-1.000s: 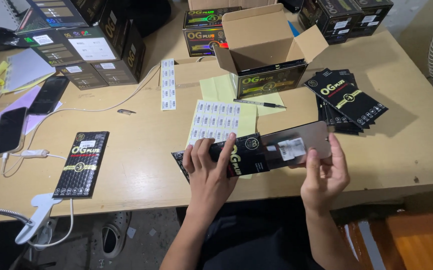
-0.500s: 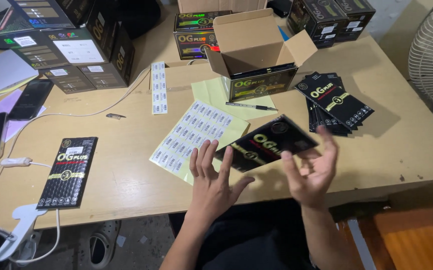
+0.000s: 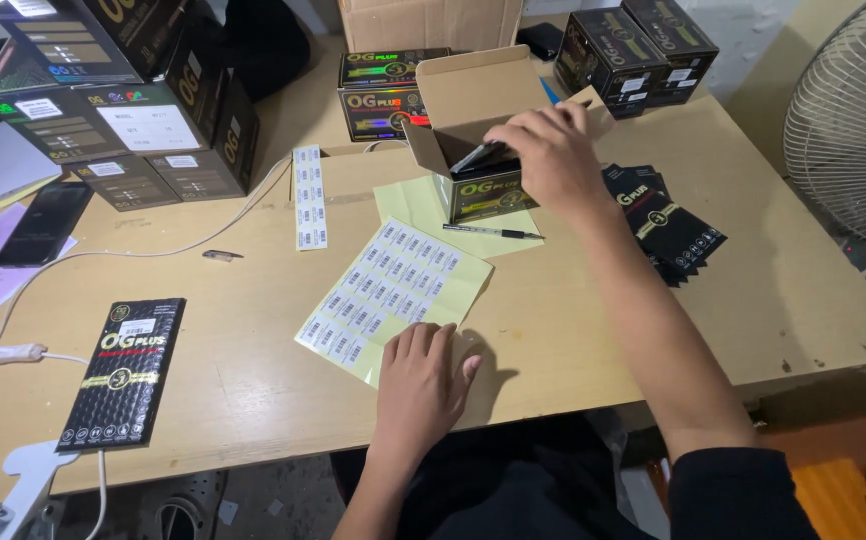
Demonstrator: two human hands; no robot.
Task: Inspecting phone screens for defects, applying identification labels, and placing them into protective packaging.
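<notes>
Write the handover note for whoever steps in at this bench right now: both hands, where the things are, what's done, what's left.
Right hand: at the mouth of the open small box, fingers on a flat black packet partly inside it.
Left hand: flat on the table, touching the near corner of the label sheet.
Pen lies before the box.
Done: that packet is part way in.
Left: loose black packets right of the box; one more at far left.
</notes>
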